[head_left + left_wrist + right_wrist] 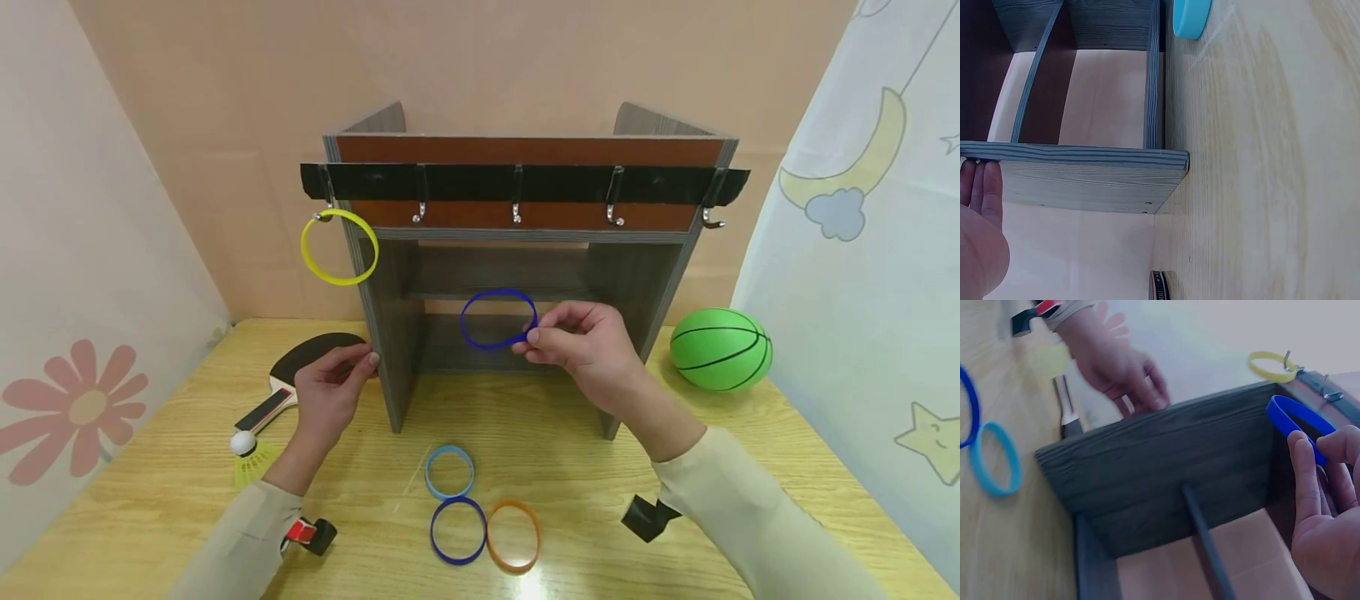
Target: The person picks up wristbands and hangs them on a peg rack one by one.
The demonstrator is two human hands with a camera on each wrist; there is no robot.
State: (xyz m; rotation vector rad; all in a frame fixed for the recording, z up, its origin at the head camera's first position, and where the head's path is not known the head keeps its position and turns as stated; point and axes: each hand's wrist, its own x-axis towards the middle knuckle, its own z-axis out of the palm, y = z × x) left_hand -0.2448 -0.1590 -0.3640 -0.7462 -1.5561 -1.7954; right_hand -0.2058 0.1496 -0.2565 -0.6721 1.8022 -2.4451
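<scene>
My right hand (588, 337) pinches a dark blue wristband (468, 335) between thumb and fingers, holding it in front of the grey wooden shelf (386, 333), below the hook row. In the right wrist view this band (1297, 414) looks bright blue. A yellow wristband (307, 254) hangs from the leftmost hook (324, 217). With its fingertips, my left hand (330, 387) touches the shelf's left side panel near the front edge; the left wrist view shows fairly straight fingers (988, 187) there. On the table lie a light blue wristband (427, 475), another dark blue one (432, 537) and an orange one (537, 537).
A black strip (468, 183) carries several metal hooks across the shelf's front. A table tennis bat (300, 358) and a shuttlecock (243, 443) lie left of the shelf. On the right sits a green ball (720, 350). Patterned cloth walls flank the wooden table (360, 517).
</scene>
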